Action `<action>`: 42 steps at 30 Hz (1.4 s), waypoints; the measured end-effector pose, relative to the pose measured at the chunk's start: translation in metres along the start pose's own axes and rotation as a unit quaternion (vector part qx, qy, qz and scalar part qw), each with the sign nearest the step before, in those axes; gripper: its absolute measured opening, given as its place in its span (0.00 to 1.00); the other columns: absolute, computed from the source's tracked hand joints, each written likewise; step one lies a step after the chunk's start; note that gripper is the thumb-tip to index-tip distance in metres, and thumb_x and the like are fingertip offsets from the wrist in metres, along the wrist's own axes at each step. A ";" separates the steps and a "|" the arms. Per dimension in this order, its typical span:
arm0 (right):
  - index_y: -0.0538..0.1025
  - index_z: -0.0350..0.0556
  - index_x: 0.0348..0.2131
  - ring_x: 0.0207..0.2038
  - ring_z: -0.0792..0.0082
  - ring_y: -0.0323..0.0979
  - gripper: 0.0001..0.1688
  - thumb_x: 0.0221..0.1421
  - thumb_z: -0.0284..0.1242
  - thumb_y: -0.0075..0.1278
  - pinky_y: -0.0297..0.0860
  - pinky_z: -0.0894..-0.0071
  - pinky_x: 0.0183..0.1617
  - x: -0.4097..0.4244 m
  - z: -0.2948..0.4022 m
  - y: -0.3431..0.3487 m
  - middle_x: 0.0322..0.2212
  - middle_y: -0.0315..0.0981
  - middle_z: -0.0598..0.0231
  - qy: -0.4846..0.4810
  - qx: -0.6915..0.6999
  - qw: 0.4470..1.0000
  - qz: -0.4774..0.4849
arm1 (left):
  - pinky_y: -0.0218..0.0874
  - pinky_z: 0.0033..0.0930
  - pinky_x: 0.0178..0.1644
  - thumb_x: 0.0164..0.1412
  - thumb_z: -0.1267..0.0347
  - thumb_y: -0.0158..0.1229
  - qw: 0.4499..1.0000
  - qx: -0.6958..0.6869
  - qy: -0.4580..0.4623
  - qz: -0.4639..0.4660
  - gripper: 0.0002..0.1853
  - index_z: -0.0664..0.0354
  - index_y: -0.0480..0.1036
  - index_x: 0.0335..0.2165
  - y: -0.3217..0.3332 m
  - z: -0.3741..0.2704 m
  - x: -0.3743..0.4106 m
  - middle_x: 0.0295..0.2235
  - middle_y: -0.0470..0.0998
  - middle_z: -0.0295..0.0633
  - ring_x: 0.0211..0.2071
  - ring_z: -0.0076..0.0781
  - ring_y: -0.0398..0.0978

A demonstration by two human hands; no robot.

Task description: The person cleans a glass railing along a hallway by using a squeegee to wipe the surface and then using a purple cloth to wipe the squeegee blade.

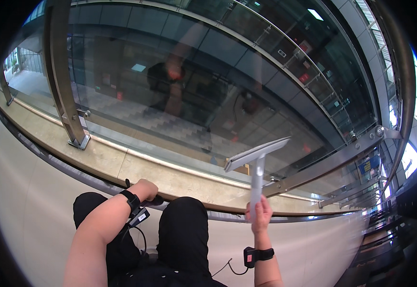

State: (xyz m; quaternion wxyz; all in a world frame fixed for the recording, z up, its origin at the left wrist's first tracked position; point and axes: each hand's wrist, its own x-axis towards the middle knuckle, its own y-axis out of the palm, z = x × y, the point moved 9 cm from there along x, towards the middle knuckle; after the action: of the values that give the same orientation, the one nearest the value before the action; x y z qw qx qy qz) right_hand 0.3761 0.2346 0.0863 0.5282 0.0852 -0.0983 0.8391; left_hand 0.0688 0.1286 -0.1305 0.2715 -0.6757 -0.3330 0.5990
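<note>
A window squeegee (257, 161) with a light handle and a wide head is in my right hand (260, 214), its head raised before the glass balustrade panel (194, 107). Whether the blade touches the glass, I cannot tell. My left hand (148, 190) is at the edge of the stone ledge (147, 170), closed around something dark that is mostly hidden. Black straps with small devices are on both wrists.
A metal post (67, 89) stands left of the panel, and another metal post (319, 161) slants at the right. A round handrail (407, 82) curves along the far right. Pale floor (32, 186) lies below the ledge. Cables hang near my wrists.
</note>
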 end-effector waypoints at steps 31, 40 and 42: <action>0.62 0.48 0.31 0.14 0.82 0.58 0.15 0.63 0.40 0.37 0.56 0.84 0.16 0.069 0.007 0.006 0.17 0.62 0.70 -0.034 -0.004 0.987 -0.155 | 0.62 0.30 0.36 0.50 0.61 0.49 0.641 -0.704 0.093 -0.290 0.21 0.71 0.73 0.33 -0.124 0.019 -0.048 0.28 0.75 0.41 0.31 0.26 0.71; 0.61 0.48 0.45 0.15 0.78 0.61 0.24 0.61 0.48 0.37 0.58 0.80 0.18 0.121 -0.034 0.030 0.17 0.61 0.68 -0.012 0.032 0.991 -0.127 | 0.64 0.28 0.41 0.54 0.50 0.55 0.568 -0.771 0.111 -0.267 0.29 0.68 0.70 0.40 -0.142 0.013 -0.064 0.35 0.75 0.41 0.36 0.26 0.73; 0.61 0.48 0.42 0.15 0.78 0.61 0.22 0.61 0.46 0.37 0.59 0.80 0.17 0.098 -0.080 0.041 0.17 0.61 0.68 0.032 0.028 0.991 -0.128 | 0.64 0.28 0.41 0.55 0.50 0.55 0.577 -0.765 0.098 -0.269 0.28 0.67 0.70 0.39 -0.139 0.018 -0.062 0.35 0.75 0.41 0.36 0.26 0.72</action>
State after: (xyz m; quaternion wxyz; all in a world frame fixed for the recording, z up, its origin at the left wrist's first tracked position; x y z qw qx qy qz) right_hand 0.2939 0.3230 0.0302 0.6318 0.0846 -0.0458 0.7691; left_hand 0.0300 0.1674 0.0129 -0.1665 -0.5664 -0.8057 -0.0481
